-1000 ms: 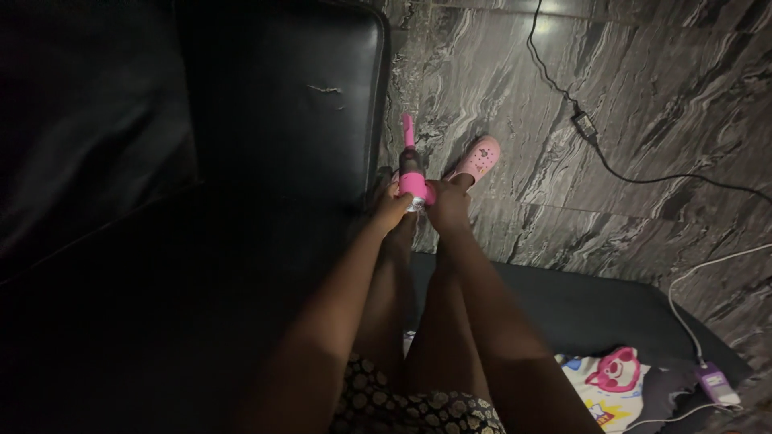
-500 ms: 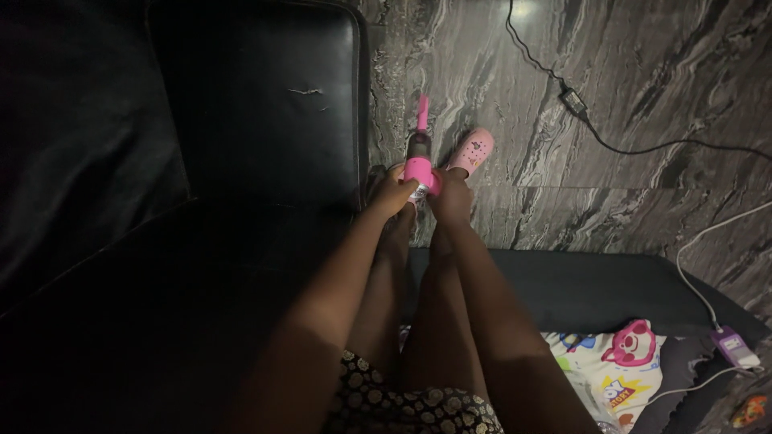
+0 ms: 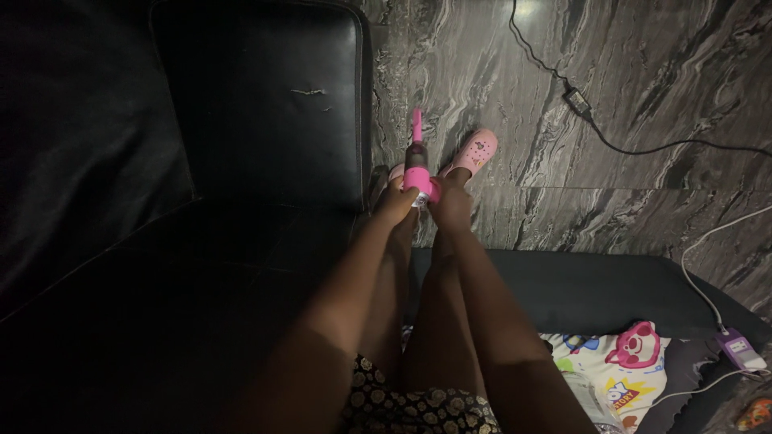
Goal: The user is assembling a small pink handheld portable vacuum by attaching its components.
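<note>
Both hands [image 3: 425, 205] around pink device [image 3: 418, 169]

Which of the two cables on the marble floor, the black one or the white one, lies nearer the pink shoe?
The black cable, running across the upper floor near the pink shoe; the white cable lies far right.

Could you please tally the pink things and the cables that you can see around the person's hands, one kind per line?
Pink handheld tool, held by the left hand and right hand: 1
Pink clog shoes: 2, one mostly hidden
Pink cartoon figure on the cloth: 1
Black cable: 1
White cable: 1
Total: 6
</note>
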